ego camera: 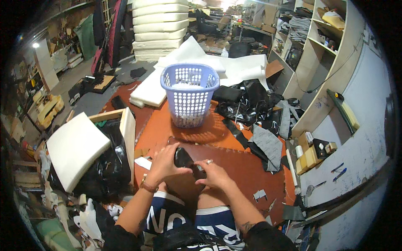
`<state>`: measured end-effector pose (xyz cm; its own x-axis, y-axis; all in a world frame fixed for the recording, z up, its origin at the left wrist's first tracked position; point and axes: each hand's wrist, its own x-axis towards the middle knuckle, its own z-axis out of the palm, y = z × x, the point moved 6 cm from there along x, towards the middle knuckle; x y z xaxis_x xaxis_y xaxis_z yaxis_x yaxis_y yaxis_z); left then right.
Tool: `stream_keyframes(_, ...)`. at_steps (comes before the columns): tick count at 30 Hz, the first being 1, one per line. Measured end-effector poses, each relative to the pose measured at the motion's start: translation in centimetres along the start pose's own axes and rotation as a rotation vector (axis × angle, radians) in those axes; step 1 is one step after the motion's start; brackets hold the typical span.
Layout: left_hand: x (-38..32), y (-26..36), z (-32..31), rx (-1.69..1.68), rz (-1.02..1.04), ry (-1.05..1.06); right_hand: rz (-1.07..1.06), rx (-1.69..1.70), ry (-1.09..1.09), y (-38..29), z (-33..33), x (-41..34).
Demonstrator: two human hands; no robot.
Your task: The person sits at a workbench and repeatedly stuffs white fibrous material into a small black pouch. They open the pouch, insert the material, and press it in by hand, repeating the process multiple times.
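Above the lap, my left hand (167,163) grips the left side of a small black glossy padded piece (182,157), thumb and fingers spread around it. At its lower right end is my right hand (213,174), its index finger and thumb curved about the edge. The palm side of both hands is partly hidden. Beneath them lies a reddish-brown covered work surface (238,166). A blue-purple perforated plastic basket (190,100) with white material inside stands beyond the hands.
White foam sheets (150,88) lie behind the basket. Black glossy material (251,100) and gray fabric scraps (267,144) lie right. A wooden frame (128,141) with a white foam pad (77,147) stands left. Shelving (317,59) holds folded cloth; screwdrivers (339,174) lie on a white surface.
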<state>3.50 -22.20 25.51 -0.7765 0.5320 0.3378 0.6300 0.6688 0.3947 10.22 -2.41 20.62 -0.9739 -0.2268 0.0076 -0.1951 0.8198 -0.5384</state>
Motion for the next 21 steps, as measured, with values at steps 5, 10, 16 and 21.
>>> stream_keyframes(5,4.8,4.6,1.1,-0.019,0.020,-0.074,0.096,-0.312,-0.059,4.2,-1.8,1.0)
stream_keyframes(10,7.4,8.9,3.2,0.117,0.060,-0.100,0.203,-0.130,0.310,5.8,-2.5,-2.0)
stream_keyframes(16,8.6,9.4,4.3,0.088,0.090,-0.134,0.213,-0.038,0.508,4.6,-5.2,-2.8)
stream_keyframes(21,9.2,9.1,5.0,0.068,0.160,-0.127,0.045,-0.307,0.353,2.7,-7.5,-3.0)
